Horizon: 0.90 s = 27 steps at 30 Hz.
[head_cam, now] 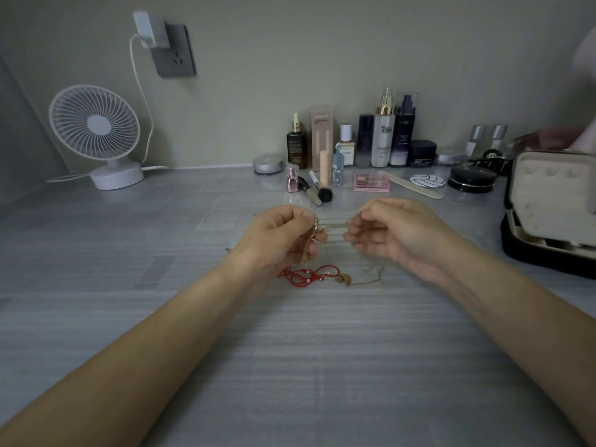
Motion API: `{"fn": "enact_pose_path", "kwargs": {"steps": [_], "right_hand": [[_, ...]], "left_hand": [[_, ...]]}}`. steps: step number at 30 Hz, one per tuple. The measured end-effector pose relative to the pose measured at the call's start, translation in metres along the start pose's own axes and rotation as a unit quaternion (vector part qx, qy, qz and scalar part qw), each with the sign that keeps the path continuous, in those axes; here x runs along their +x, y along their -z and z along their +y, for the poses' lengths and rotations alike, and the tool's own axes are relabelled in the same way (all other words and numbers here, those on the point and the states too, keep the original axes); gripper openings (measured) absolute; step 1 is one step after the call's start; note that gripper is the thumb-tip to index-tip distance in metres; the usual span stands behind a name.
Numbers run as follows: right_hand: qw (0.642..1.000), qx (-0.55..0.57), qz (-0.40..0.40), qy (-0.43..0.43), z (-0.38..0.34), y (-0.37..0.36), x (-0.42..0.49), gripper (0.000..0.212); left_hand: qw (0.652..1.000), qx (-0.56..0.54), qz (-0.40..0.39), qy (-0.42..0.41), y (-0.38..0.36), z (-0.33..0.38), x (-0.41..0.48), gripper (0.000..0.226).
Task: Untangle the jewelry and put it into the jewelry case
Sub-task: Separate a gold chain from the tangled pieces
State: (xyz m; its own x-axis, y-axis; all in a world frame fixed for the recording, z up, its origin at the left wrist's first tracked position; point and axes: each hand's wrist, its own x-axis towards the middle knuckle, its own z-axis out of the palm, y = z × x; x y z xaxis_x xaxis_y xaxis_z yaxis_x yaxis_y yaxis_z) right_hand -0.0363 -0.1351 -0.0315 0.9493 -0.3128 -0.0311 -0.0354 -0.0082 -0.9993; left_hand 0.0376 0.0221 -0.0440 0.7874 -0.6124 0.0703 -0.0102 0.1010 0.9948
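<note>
You pinch the thin gold chain (335, 226) taut between your left hand (277, 235) and right hand (392, 235), above the table, exposing its snags; the open cream-lined jewelry case (548, 201) waits far right.

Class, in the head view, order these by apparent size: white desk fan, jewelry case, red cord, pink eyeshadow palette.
1. White desk fan and jewelry case: about alike; the case is cut off by the frame, so unranked.
2. Red cord.
3. Pink eyeshadow palette.

White desk fan (96, 133) back left; cosmetics bottles (383, 137) along wall.
</note>
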Motion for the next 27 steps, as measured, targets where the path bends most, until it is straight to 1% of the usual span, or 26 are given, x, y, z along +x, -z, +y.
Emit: {"fn": "enact_pose_path", "kwargs": {"steps": [1, 2, 3, 5, 8, 10, 18, 23, 27], "right_hand": [[0.999, 0.031, -0.008, -0.019, -0.001, -0.001, -0.001, 0.023], [0.999, 0.036, -0.015, -0.028, -0.002, 0.000, -0.001, 0.020], [0.999, 0.014, -0.021, -0.027, -0.002, 0.001, -0.001, 0.017], [0.997, -0.073, -0.034, -0.005, -0.002, 0.001, -0.003, 0.006], [0.985, -0.164, -0.049, 0.035, -0.002, -0.001, -0.009, 0.017], [0.977, -0.194, -0.050, 0.066, -0.002, -0.003, -0.010, 0.014], [0.965, -0.205, -0.042, 0.158, 0.009, -0.008, -0.006, 0.006], [0.937, -0.275, 0.018, 0.217, 0.019, -0.012, -0.001, 0.009], [0.893, -0.366, 0.045, 0.258, 0.023, -0.015, -0.004, 0.004]], "left_hand": [[1.000, -0.001, 0.000, 0.000, 0.000, 0.000, 0.000, 0.020], [1.000, -0.004, 0.000, 0.000, -0.001, 0.000, 0.000, 0.019], [1.000, -0.007, -0.003, 0.000, -0.001, -0.001, 0.000, 0.018], [1.000, -0.009, -0.008, -0.001, -0.002, -0.001, 0.000, 0.018], [1.000, -0.005, -0.018, -0.003, -0.002, -0.001, -0.001, 0.016], [1.000, 0.002, -0.019, -0.003, -0.002, -0.001, -0.001, 0.014], [0.999, 0.031, -0.009, 0.009, -0.001, -0.001, -0.003, 0.011], [0.998, 0.064, 0.003, 0.013, 0.000, -0.002, -0.003, 0.014], [0.996, 0.081, 0.003, 0.026, -0.001, -0.002, -0.003, 0.012]]}}
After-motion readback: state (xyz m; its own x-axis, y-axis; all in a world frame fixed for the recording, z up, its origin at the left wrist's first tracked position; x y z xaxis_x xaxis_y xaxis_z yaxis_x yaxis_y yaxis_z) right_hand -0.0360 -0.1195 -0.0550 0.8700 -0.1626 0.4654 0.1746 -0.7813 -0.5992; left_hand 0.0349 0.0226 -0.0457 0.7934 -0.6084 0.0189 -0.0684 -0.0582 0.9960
